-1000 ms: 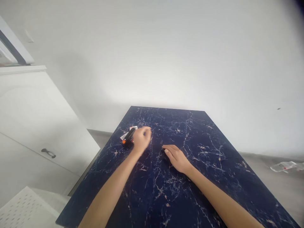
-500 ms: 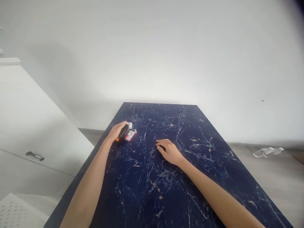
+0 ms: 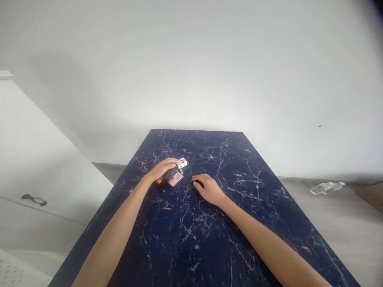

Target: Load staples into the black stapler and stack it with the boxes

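Note:
My left hand (image 3: 163,167) curves over a cluster of small things on the dark blue marbled table (image 3: 206,235). In the cluster are a white box (image 3: 182,162) with dark print, a black object (image 3: 170,172), a red-and-white box (image 3: 175,179) and an orange piece (image 3: 159,181). Its fingers lie along the far side of the cluster, partly hidden, and what the black object is I cannot make out. To the right, my right hand (image 3: 211,189) rests on the tabletop, thumb and fingers apart and holding nothing visible.
Beyond the table's far edge rises a pale wall (image 3: 191,63). A white cabinet (image 3: 44,151) with a dark handle (image 3: 34,199) stands at the left. Clear plastic bottles (image 3: 326,187) lie on the floor at the right, near a brown object (image 3: 372,195) at the frame's edge.
My left hand has moved the cluster of small things rightward across the table, nearer to my right hand. My right hand stays about where it was. The view has shifted slightly.

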Demonstrator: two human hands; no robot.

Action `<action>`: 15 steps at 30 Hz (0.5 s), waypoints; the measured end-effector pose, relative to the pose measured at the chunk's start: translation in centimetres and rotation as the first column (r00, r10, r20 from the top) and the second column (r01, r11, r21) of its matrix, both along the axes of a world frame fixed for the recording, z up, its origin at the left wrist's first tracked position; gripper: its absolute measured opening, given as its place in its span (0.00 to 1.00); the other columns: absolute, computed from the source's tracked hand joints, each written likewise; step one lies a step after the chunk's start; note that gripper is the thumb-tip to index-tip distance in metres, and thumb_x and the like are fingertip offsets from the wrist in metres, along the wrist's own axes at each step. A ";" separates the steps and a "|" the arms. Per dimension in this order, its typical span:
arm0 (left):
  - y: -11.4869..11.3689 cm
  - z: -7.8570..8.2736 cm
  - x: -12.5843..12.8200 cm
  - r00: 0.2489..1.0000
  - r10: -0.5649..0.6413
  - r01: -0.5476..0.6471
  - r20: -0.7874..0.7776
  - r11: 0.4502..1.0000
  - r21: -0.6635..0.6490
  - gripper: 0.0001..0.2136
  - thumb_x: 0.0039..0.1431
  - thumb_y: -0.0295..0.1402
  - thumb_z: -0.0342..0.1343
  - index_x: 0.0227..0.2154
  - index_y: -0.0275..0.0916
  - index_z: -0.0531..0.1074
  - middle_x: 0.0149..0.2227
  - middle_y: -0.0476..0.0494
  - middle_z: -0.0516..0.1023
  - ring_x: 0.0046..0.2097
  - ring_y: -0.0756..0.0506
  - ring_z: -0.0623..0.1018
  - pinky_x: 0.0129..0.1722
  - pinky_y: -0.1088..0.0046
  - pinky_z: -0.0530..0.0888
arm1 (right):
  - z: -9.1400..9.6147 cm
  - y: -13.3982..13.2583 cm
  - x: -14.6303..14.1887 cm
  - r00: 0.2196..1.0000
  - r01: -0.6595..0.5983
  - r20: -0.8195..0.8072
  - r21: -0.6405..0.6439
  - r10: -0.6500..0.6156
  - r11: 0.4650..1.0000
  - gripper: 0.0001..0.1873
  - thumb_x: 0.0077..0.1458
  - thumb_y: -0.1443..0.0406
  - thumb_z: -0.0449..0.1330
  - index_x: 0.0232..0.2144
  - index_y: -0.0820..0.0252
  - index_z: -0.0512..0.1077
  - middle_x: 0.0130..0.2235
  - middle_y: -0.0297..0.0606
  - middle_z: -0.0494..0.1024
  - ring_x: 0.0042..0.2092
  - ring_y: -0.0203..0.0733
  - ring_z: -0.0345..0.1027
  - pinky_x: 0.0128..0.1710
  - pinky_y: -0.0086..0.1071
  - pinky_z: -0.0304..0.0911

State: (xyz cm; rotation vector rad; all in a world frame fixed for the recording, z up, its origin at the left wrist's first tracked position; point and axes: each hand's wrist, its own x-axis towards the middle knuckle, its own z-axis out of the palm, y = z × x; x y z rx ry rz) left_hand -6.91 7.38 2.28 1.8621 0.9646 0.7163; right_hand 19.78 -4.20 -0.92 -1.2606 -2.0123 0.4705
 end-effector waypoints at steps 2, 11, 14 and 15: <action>-0.9 0.2 1.5 0.997 -0.078 0.078 -0.015 0.997 0.023 0.17 0.63 0.43 0.55 0.49 0.44 0.80 0.60 0.45 0.75 0.63 0.38 0.70 0.66 0.64 0.62 | 0.2 -0.1 0.2 0.997 0.047 -0.054 0.018 -0.046 0.999 0.12 0.66 0.63 0.55 0.44 0.54 0.78 0.46 0.39 0.83 0.50 0.49 0.75 0.54 0.45 0.69; -5.6 1.3 7.0 0.925 -0.367 0.366 -0.099 0.930 -0.024 0.17 0.67 0.38 0.51 0.55 0.45 0.75 0.57 0.45 0.78 0.57 0.40 0.76 0.59 0.65 0.68 | 1.0 -1.3 1.0 0.879 0.347 -0.383 0.104 -0.285 0.932 0.14 0.66 0.59 0.52 0.37 0.57 0.75 0.33 0.38 0.81 0.34 0.44 0.75 0.38 0.36 0.70; -7.2 1.4 8.4 0.900 -0.415 0.416 -0.133 0.909 -0.021 0.17 0.68 0.38 0.52 0.56 0.46 0.75 0.55 0.46 0.79 0.54 0.41 0.78 0.56 0.66 0.70 | 3.3 -2.8 0.6 0.922 0.255 -0.340 0.178 -0.183 0.950 0.16 0.66 0.58 0.51 0.31 0.56 0.74 0.29 0.37 0.79 0.31 0.42 0.73 0.34 0.36 0.70; -7.6 1.4 8.8 0.892 -0.422 0.426 -0.165 0.905 -0.007 0.16 0.68 0.39 0.52 0.55 0.46 0.75 0.53 0.46 0.80 0.52 0.41 0.79 0.54 0.67 0.71 | 4.3 -3.7 0.5 0.930 0.233 -0.330 0.196 -0.159 0.953 0.18 0.67 0.57 0.50 0.28 0.55 0.73 0.28 0.37 0.77 0.29 0.42 0.72 0.33 0.36 0.70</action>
